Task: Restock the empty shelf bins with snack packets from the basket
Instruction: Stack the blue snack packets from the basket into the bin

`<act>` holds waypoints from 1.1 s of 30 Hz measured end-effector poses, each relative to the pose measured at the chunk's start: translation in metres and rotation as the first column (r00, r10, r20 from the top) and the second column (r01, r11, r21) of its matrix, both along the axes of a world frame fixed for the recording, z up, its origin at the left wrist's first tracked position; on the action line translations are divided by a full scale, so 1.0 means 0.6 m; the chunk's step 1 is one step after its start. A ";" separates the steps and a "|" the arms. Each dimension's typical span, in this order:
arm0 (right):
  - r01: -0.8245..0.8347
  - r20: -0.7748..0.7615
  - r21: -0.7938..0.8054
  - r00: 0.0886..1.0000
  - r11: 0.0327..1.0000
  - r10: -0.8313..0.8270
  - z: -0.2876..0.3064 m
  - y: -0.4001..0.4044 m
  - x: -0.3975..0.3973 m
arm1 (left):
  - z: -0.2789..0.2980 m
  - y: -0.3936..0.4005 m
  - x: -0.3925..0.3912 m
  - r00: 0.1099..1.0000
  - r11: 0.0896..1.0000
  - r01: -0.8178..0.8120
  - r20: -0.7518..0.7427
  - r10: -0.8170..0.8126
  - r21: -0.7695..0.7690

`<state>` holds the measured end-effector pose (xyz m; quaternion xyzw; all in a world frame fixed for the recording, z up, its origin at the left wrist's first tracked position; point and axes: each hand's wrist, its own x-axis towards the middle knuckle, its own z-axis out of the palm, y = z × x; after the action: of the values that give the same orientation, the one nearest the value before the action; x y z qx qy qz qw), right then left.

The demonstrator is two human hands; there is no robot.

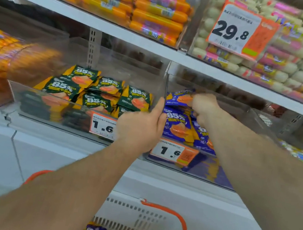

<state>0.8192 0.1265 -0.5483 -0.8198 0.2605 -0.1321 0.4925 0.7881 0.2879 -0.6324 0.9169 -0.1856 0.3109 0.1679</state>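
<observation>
Head view: green packets (98, 94) and blue packets (179, 125) both read "85%", with "1.6" price tags (168, 151) under their clear bins and "29.8" above. Right hand (204, 107) pinches a blue packet (179, 98), apparently lying flat, over the right bin. Left hand (141, 127) rests loose-fingered on the bin divider (166, 89). More blue packets lie in the basket (141, 219) below.

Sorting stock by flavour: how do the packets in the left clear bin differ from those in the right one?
The left bin packets are dark green with orange edges; the right bin packets are blue-purple. No hand is among the green ones, while the right hand reaches in among the blue ones. Both kinds show "85%", and both bins carry a 1.6 price tag.
</observation>
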 end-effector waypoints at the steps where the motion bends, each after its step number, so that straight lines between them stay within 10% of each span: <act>1: -0.022 -0.037 -0.092 0.999 0.996 0.018 -0.007 0.002 0.012 | -0.002 0.000 0.002 0.999 1.000 -0.008 0.041 0.008 -0.009; 7: -0.219 -0.295 -0.504 0.953 0.835 0.072 -0.034 -0.018 0.048 | -0.017 -0.008 0.014 0.991 0.998 0.012 0.130 -0.004 -0.060; 22: -0.225 -0.304 -0.612 0.952 0.758 0.038 -0.047 -0.029 0.061 | -0.004 -0.002 -0.002 1.000 0.998 -0.013 0.019 0.014 -0.065; 33: 0.228 0.414 -0.743 0.895 0.629 0.165 -0.048 0.049 -0.065 | 0.045 0.009 -0.011 0.950 0.974 0.077 -0.281 -0.136 -0.213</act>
<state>0.7804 0.1557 -0.5774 -0.8930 0.0732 -0.4233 0.1342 0.7813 0.2934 -0.6054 0.9200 -0.1759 0.1787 0.3013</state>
